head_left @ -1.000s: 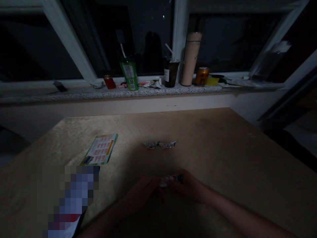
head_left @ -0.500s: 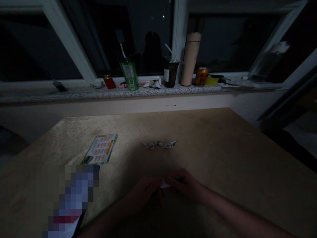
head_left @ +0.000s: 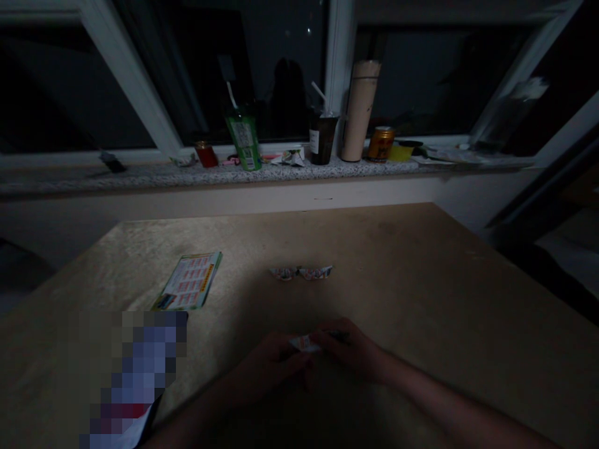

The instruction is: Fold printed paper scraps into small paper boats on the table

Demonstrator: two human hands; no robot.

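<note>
Plywood table (head_left: 421, 280), dim light, items listed L to R.

1. Leaflet (head_left: 189, 282): flat, toward the left edge, well apart from both hands.
2. L hand (head_left: 274, 362): near the front edge, approx. centre. Fingers curled, tips pinching the left end of the paper (head_left: 304, 343).
3. Paper: small printed scrap, held between the two hands just above the table. Only a short pale bit shows; the rest is covered by fingers.
4. Folded pieces (head_left: 302, 272): two, end to end and touching, mid-table, beyond the hands.
5. R hand (head_left: 353, 352): fingers bent over the paper's right end, pinching it. Fingertips of both hands nearly meet.

Sill behind the back edge, L to R: jar (head_left: 203, 153), bottle (head_left: 244, 140), cup (head_left: 322, 136), tumbler (head_left: 359, 112), can (head_left: 380, 143).

Progress (est.): two pieces look finished and set down; the third is in hand, part-folded, shape not readable.

Change vs. 1.0 s ago: the paper then showed as a longer coloured strip nearer the R hand. It now reads shorter and sits further left, with L fingers closed more over it. Leaflet and folded pieces unchanged.
</note>
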